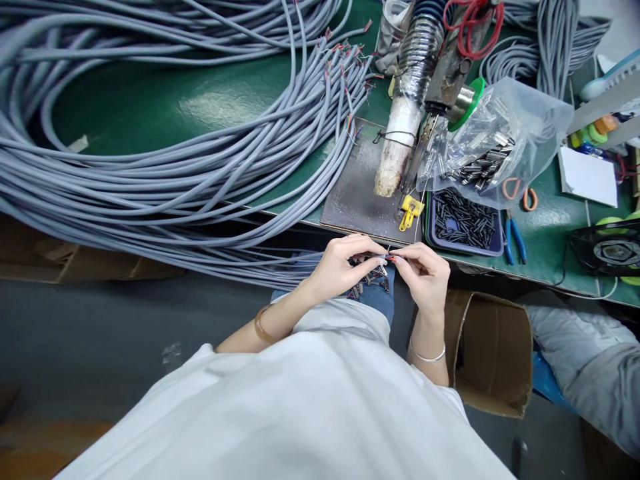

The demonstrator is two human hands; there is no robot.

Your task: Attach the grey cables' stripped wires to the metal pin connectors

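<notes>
My left hand (347,268) and my right hand (424,270) meet fingertip to fingertip just in front of the table edge. Between them show the thin coloured wires (389,257) of a cable end. My left fingers are closed around the cable end, mostly hidden behind them. With thumb and forefinger, my right hand pinches the wires from the other side. Below the hands, several small metal connectors (356,291) hang over my lap, seemingly on the ends of grey cables (280,263) that run in from the left.
A large bundle of grey cables (210,167) covers the green table's left. Ahead are a fume hose (395,147), a solder spool (465,105), a yellow clip (411,212), a tray of black parts (493,240), a connector bag (530,127) and blue pliers (515,239). An open carton (493,353) stands right.
</notes>
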